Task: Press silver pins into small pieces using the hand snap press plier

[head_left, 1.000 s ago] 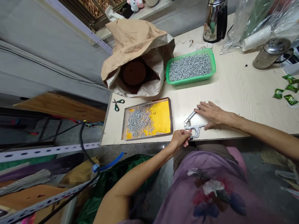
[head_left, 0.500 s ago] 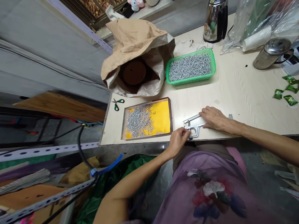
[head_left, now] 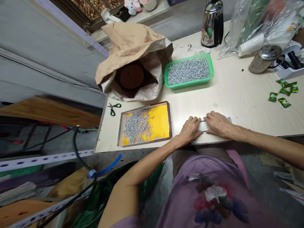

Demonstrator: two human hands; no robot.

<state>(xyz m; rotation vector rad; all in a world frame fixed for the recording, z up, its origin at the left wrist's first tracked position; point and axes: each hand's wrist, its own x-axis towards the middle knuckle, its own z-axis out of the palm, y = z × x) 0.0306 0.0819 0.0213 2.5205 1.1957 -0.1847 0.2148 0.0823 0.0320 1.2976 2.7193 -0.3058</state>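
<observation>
My left hand (head_left: pixel 189 129) and my right hand (head_left: pixel 217 123) lie side by side over a metal hand-press pliers (head_left: pixel 203 125) near the table's front edge. Their fingers are together and bent down over it. Only a short silver strip of the tool shows between the hands, plus a tip behind the right wrist. Left of the hands lies a shallow yellow-bottomed tray (head_left: pixel 161 122) with a heap of small silver metal pieces (head_left: pixel 136 125).
A green basket (head_left: pixel 188 83) full of silver pieces stands further back. An open brown paper sack (head_left: pixel 133 57) sits at the back left, scissors (head_left: pixel 113 107) lie by the table's left edge. A kettle (head_left: pixel 212 23), a steel pot (head_left: pixel 264 58), plastic bags and green wrappers (head_left: pixel 282 91) occupy the right.
My left hand moved up from the table edge onto the tool's head. The right hand slid closer, the tool's handles closed together under both hands. The view shifted slightly right.
</observation>
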